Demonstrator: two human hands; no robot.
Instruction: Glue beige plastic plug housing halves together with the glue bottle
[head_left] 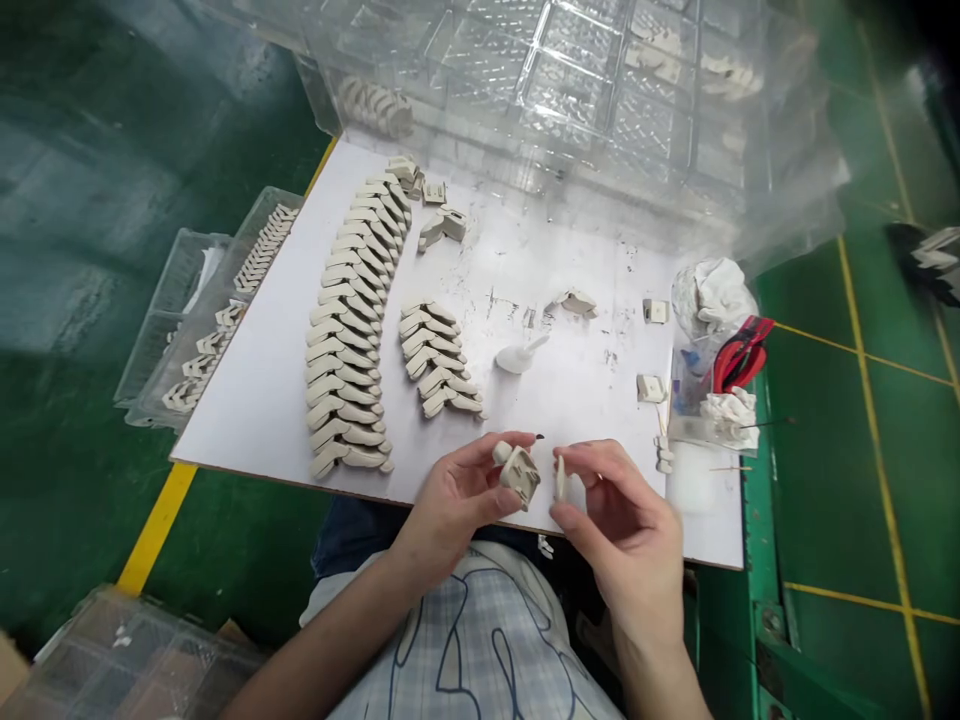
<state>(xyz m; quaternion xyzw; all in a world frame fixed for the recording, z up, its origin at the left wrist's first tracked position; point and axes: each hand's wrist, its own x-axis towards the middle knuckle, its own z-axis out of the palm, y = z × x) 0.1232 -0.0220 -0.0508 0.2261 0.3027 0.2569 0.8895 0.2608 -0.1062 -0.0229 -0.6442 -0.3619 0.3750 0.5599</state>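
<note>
Near the front edge of the white board, my left hand (469, 490) grips a small beige plastic housing (520, 476), its hollow inside facing up and towards the right. My right hand (622, 510) pinches a thin beige plate (560, 478) on edge between thumb and fingers. A narrow gap separates the two parts. Just beyond my hands lies a small white squeeze bottle (517, 356) with its nozzle pointing right. A short row of V-shaped beige parts (439, 358) sits to the left of it, and a long curved row of similar parts (352, 320) is farther left.
Stacked clear compartment trays (570, 110) cover the back of the white board (247, 410). Red-handled pliers (739, 360) and crumpled white tissue (720, 295) lie at the right edge. Loose beige blocks (651, 388) stand nearby. More trays (202, 330) sit beyond the left edge.
</note>
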